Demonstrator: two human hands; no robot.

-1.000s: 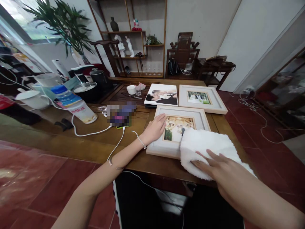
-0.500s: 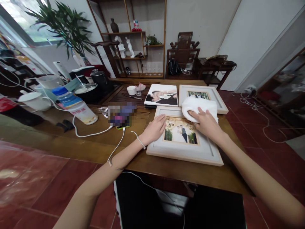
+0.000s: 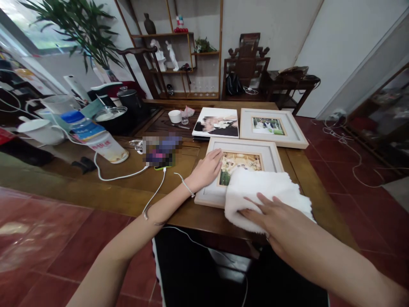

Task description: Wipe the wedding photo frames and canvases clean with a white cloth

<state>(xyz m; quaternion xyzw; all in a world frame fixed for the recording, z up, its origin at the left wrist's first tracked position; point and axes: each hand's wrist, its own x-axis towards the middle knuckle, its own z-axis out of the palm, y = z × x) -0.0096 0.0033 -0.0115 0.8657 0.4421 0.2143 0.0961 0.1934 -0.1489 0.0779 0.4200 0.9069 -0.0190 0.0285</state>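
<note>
A light wooden picture frame (image 3: 277,155) with a photo (image 3: 243,159) in its middle lies flat near the table's front edge. My left hand (image 3: 207,169) rests on the frame's left side, fingers stretched out and holding nothing. A white fluffy cloth (image 3: 263,187) is gripped by my right hand (image 3: 276,217), the fingers partly tucked into its fold. The cloth covers the frame's front right part and the lower part of the photo. Behind, a second picture frame (image 3: 298,130) lies beside a white-edged photo panel (image 3: 220,111).
On the wooden table (image 3: 179,213), to the left, are a plugged-in phone (image 3: 164,167), a tilted blue-capped bottle (image 3: 96,138), a white pot (image 3: 41,130) and a dark cola bottle (image 3: 25,149). A small white cup (image 3: 175,116) stands farther back. White cables cross the table's left half.
My right hand has drawn the cloth from the frame's far right corner toward me, uncovering the second frame's photo. My left hand stays on the frame's left side.
</note>
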